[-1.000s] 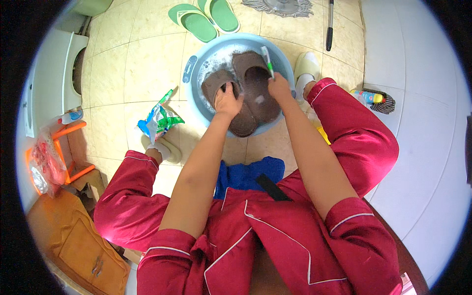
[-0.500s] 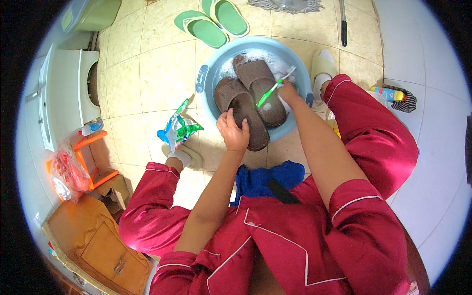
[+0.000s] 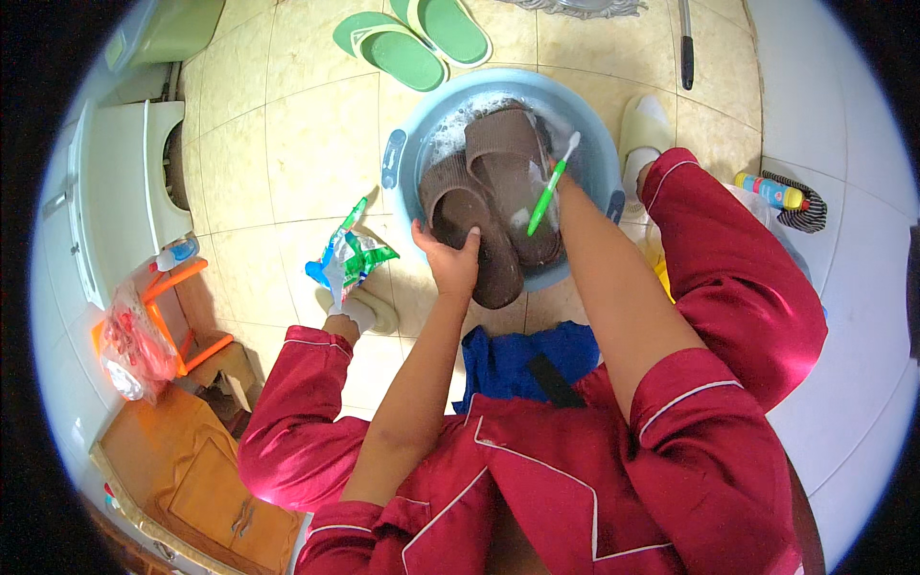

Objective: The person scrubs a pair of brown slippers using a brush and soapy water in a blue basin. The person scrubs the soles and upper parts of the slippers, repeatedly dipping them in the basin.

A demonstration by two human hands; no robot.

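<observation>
Two brown slippers lie side by side, toes away from me, in a light blue basin (image 3: pixel 406 125) with sudsy water. My left hand (image 3: pixel 449 264) is closed on the left slipper (image 3: pixel 497 266), its thumb across the insole and fingers at the outer edge. White foam clings to the right slipper (image 3: pixel 508 182). My right hand (image 3: pixel 569 192) is at that slipper's right side, with a green toothbrush (image 3: pixel 544 203) in it. The brush's white head points up and away. Most of my right fingers are hidden behind the slipper's edge.
Green flip-flops (image 3: pixel 398 57) lie beyond the basin. A green and blue plastic packet (image 3: pixel 353 257) stands left of it. An orange stool (image 3: pixel 177 321) with a plastic bag is farther left. A yellow and blue bottle (image 3: pixel 770 189) lies at the right, and blue cloth (image 3: pixel 508 359) hangs before me.
The right slipper has shifted and turned upright, with my right hand now at its side. The toothbrush has swung steeper and off the insole. My left hand has slid lower around its slipper.
</observation>
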